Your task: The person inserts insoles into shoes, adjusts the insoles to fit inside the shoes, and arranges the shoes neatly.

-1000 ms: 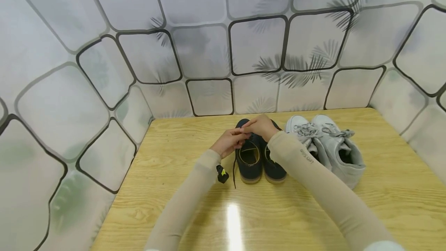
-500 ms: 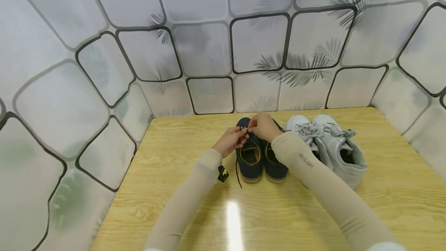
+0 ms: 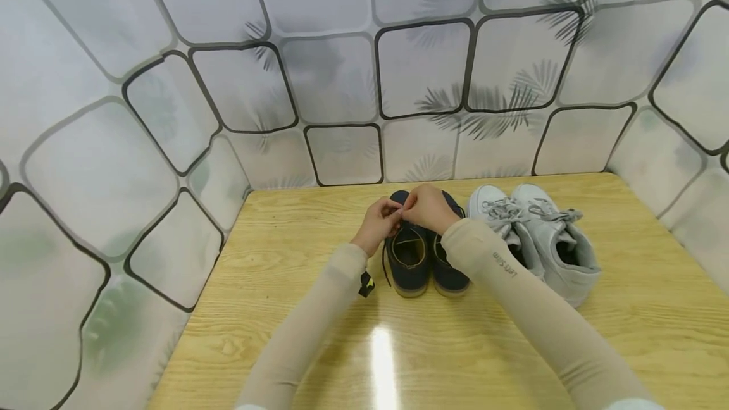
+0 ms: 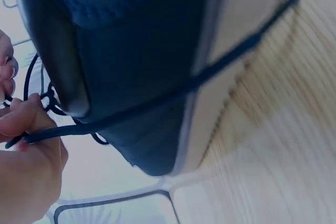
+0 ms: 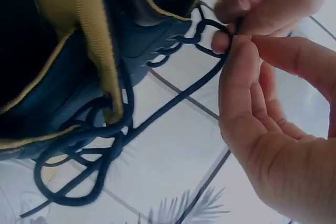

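Two navy shoes stand side by side on the wooden table, a left navy shoe and a right navy shoe. Over the left one's front my left hand and right hand meet, fingertips together. Thumb and forefinger of each pinch its dark shoelace in the right wrist view. Loops of lace run from the eyelets to the fingers. A loose lace end trails from my left hand across the shoe's side in the left wrist view. The right navy shoe carries a looped bow.
A pair of white sneakers with grey laces stands just right of the navy shoes. Patterned panels rise behind and beside the table. A black device sits at my left wrist.
My left hand has moved slightly up and right, its fingers folding over the lace against the right fingertips. The hanging lace end has shifted. The shoes stay put.
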Demonstrator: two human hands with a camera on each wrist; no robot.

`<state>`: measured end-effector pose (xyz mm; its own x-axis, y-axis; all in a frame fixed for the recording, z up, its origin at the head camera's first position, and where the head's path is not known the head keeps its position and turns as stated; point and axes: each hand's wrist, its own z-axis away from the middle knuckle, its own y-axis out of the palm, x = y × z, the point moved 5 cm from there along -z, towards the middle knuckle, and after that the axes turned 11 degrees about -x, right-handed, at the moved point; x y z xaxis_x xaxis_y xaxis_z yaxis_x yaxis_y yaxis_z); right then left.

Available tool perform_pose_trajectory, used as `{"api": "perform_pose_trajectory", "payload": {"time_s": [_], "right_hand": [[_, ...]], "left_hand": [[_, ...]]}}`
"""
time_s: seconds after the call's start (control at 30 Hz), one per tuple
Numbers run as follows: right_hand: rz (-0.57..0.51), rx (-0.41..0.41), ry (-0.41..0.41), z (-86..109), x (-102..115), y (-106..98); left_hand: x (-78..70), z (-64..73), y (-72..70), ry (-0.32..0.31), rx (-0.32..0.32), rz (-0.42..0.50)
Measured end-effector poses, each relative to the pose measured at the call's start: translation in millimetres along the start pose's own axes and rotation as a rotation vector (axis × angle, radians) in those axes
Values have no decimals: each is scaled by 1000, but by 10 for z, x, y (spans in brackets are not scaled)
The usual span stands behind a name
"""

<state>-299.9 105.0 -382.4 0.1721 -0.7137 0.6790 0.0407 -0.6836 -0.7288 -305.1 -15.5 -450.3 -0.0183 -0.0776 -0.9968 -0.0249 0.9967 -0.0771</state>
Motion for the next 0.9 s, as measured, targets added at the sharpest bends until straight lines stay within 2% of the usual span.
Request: {"api": "perform_pose_trajectory", "payload": {"time_s": [0.2,0.33,0.4,0.5,0.6,0.63,0.73,0.8,0.9], "right_hand": [[42,17,10,-28,-50,65],[67,-16,-2,-39,-84,94],[99,-50,-14,-43,-92,109],[189,-60,-16,-34,-118,162],[328,-46,-48,-17,-142,249],[376,-43,-67,-9,-147,279],[485,-68,-194,8,-128,326],[502,-78,-288,9,-103,340],[419,-54,-370,-11,-73,336]], "left_hand": [[-81,28,-57,281,8,-152],[-123,46,-52,400,31,-251],[-143,55,-49,440,18,-285],[-156,67,-37,462,-22,-317],[-155,84,-14,447,-37,-338],[-152,90,-7,439,-34,-345],[-144,106,10,410,-5,-326],[-138,112,9,399,17,-303],[-126,111,-6,399,28,-289]]}}
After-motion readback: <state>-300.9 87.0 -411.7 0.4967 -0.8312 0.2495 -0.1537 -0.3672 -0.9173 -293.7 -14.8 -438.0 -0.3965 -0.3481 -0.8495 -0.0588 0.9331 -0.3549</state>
